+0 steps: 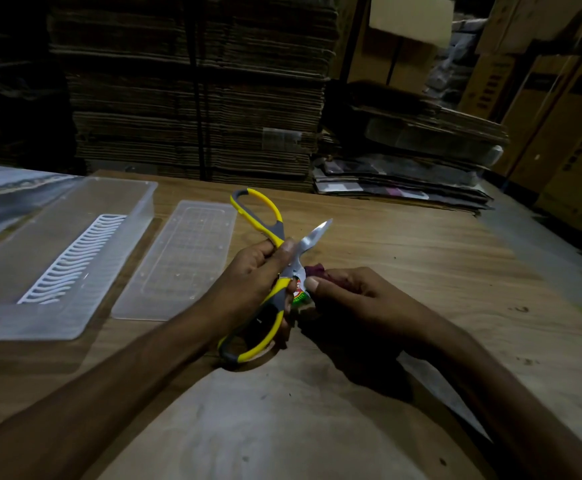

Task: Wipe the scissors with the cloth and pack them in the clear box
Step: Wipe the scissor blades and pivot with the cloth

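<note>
overhead, dim light. scissors (271,271) held above the wooden table (421,271), spread wide open in an x; one bare blade tip points up and right, away from the person, the yellow-grey handle loops lie far and near. left hand (248,275) grips them at the pivot. right hand (348,292) pinches a dark purple cloth (315,271) against the other blade. clear box (57,258) and its lid (178,258) lie to the left, well apart from the scissors.

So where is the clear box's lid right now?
In the head view the lid lies flat on the wooden table, left of centre, between the clear box and the scissors.
</note>
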`<state>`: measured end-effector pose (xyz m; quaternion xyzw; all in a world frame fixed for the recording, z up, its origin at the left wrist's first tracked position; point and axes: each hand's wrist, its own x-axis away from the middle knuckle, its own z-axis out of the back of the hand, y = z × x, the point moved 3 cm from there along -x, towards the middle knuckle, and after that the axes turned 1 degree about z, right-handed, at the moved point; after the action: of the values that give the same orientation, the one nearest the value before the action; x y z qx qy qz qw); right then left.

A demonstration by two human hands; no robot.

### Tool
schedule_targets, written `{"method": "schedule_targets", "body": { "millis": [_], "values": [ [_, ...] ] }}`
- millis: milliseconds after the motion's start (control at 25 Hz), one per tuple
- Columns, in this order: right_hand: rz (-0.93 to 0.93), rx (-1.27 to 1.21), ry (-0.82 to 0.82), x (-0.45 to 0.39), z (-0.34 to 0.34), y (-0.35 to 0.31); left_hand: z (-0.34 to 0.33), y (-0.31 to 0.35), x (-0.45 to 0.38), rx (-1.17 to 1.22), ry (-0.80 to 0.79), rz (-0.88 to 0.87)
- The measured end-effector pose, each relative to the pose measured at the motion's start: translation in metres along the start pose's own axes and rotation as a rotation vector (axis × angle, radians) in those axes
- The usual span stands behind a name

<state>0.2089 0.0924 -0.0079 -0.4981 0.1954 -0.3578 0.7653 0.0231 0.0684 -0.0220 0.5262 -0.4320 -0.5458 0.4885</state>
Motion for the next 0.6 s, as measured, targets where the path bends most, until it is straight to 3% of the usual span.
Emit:
{"method": "schedule_targets", "body": {
  "millis": [240,440,520,600],
  "values": [
    [-0.148,0.212,-0.149,0.024,0.036,-0.001,0.008,-0.007,-0.007,0.132,0.046,0.069],
    [-0.229,-0.057,0.059,0.017,0.042,0.0,0.001,-0.003,-0.004,0.141,-0.022,0.095],
    [-0.213,-0.13,0.04,0.01,0.018,0.002,-0.003,-0.001,-0.001,0.11,-0.04,0.075],
    [-0.086,-0.061,0.006,0.001,-0.003,0.004,-0.004,0.0,0.0,0.05,-0.032,0.039]
  ]
}}
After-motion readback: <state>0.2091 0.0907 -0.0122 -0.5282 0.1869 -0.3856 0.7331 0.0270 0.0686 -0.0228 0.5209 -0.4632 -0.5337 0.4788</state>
